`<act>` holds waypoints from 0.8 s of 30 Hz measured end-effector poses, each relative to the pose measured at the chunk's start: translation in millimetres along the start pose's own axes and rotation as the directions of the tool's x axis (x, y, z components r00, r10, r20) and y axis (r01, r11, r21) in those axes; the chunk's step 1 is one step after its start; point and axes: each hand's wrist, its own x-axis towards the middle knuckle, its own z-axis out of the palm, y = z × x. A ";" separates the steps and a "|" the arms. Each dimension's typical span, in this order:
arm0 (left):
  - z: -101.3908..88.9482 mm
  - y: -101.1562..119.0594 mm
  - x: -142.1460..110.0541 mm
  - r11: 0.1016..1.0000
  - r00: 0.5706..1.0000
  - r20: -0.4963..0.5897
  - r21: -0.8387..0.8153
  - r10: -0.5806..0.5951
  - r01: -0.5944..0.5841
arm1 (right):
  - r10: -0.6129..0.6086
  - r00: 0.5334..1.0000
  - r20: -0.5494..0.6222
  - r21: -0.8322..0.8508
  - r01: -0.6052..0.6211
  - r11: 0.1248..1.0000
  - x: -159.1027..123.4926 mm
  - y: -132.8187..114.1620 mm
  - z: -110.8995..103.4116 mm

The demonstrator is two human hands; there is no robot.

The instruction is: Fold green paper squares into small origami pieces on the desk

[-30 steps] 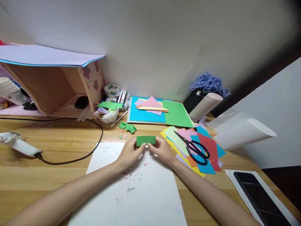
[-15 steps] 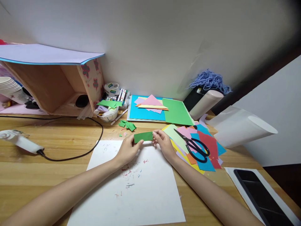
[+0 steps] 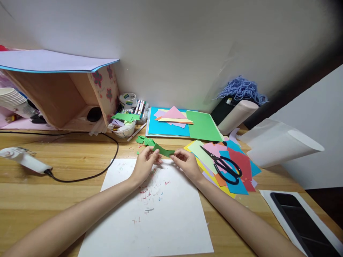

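A dark green strip of paper (image 3: 163, 151) is held between both hands above the far edge of a white sheet (image 3: 150, 228) with colored marks. My left hand (image 3: 144, 164) pinches its left end between thumb and fingers. At the other end, my right hand (image 3: 187, 164) grips the strip with its fingertips. The strip curves, sagging toward the right. Just behind the left hand lie small green paper scraps (image 3: 147, 140). Black-handled scissors (image 3: 223, 165) rest on colored paper pieces (image 3: 239, 162) right of my right hand.
A glue gun (image 3: 25, 160) with a black cable lies at left, before an open box (image 3: 104, 96). Behind are a basket of scraps (image 3: 124, 130), markers (image 3: 139, 107) and stacked paper sheets (image 3: 203, 125). A rolled white paper (image 3: 278, 146) and a phone (image 3: 302, 221) are at right.
The green strip was flat and facing me; now it is tilted and bent into a curve, its right end lower. Both hands have turned slightly around it, and the view has shifted a little.
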 end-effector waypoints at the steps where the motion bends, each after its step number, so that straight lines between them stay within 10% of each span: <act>1: -0.1 0.1 0.4 1.000 1.000 0.017 -0.003 0.007 -0.007 | -0.036 0.999 -0.009 -0.025 0.035 0.999 -1.3 -0.5 -0.3; 8: -1.5 4.3 0.8 1.000 0.996 0.078 -0.004 0.031 -0.030 | -0.196 0.981 -0.001 -0.132 0.194 0.972 -7.6 -7.0 -0.1; 24: -7.7 0.4 0.3 0.999 0.993 0.114 0.050 -0.004 -0.002 | 0.023 0.971 0.236 0.165 -0.063 0.984 -6.4 -5.7 -0.4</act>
